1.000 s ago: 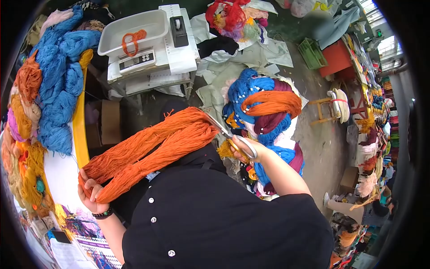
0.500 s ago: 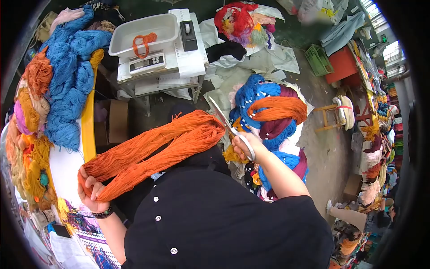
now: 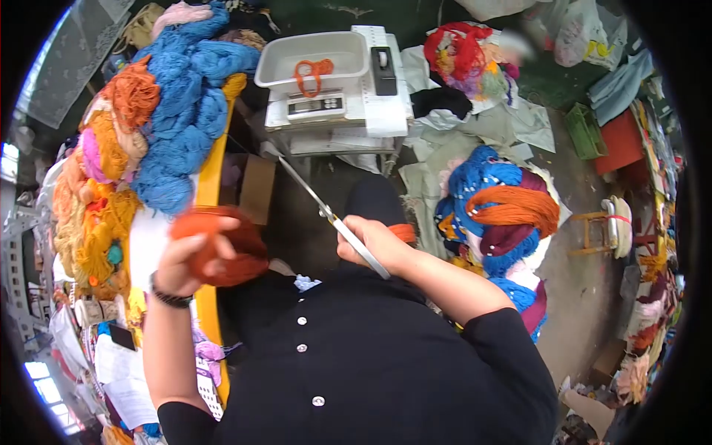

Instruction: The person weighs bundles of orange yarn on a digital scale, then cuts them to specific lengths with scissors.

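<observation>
My left hand grips an orange yarn skein on the left, beside the yellow-edged table; hand and yarn are partly blurred. In my right hand, held before my lap, is a pair of scissors, its blades together and pointing up and left. Past the right hand, a strip of orange yarn shows against my dark trouser leg. Whether it joins the skein in my left hand is hidden.
Blue yarn is heaped on the left table. Ahead stand a white plastic tub holding a small orange loop and a digital scale. Blue, maroon and orange skeins are piled on the right. A wooden stool stands farther right.
The orange skein, stretched out before, is now bunched at my left hand, which has risen. My right hand has moved left with the scissors. The view has swung left.
</observation>
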